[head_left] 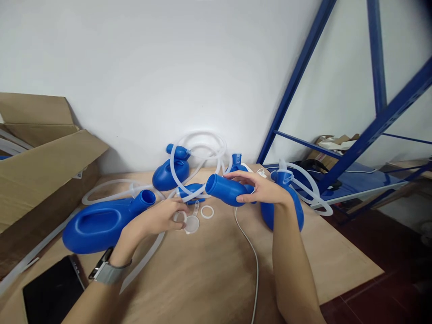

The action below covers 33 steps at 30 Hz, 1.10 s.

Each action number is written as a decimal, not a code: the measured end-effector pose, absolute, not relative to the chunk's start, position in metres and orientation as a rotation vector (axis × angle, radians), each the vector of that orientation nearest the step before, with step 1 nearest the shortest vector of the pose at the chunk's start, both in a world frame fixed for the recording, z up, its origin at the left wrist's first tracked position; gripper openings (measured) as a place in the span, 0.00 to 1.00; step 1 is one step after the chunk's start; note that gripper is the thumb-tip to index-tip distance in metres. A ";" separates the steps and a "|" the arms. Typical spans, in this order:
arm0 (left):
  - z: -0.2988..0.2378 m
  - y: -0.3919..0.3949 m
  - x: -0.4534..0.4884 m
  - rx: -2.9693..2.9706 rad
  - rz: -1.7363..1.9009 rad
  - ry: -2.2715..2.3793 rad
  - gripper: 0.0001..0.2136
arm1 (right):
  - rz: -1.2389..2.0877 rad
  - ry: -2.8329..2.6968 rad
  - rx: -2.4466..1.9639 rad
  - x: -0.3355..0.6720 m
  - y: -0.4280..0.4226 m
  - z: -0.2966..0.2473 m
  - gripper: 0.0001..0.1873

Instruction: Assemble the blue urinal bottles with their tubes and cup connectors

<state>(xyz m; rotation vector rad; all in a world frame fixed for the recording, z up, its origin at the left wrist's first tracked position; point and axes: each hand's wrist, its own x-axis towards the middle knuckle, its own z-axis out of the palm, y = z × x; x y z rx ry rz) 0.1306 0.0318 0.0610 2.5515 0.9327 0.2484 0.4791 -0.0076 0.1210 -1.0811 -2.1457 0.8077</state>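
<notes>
My right hand (pixel 258 186) is wrapped round a blue curved plastic spout (pixel 224 191), its open round mouth turned to the left, above the table. Low over the tabletop, my left hand (pixel 167 217) has its fingers pinched on a translucent ring (pixel 181 218). Beside those fingertips lies a clear round cap with a strap (pixel 192 223). A second white ring (pixel 207 212) rests flat a little to the right. Under my left forearm sits a blue handled bottle (pixel 97 225) on its side, with its mouth open.
Behind my hands are another blue bottle (pixel 170 174) and coiled clear tubing (pixel 199 135). A blue bottle with tubing (pixel 281 207) stands at right. A cardboard box (pixel 50 157) and black tablet (pixel 54 292) are at left. A white cable (pixel 253 256) crosses the table. Blue shelving (pixel 357 180) stands beyond.
</notes>
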 end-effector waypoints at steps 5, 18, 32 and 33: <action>0.098 0.006 0.140 2.123 1.137 0.712 0.09 | 0.879 -2.208 -0.929 0.474 0.003 0.113 0.36; 0.096 -0.011 0.159 2.012 1.303 0.835 0.23 | 0.771 -2.219 -0.526 0.428 0.017 0.105 0.34; 0.087 -0.028 0.178 2.168 1.751 0.793 0.23 | 0.767 -1.883 -0.564 0.373 -0.007 0.116 0.23; 0.087 -0.027 0.177 2.152 1.683 0.773 0.25 | 0.768 -1.902 -0.611 0.377 -0.011 0.121 0.23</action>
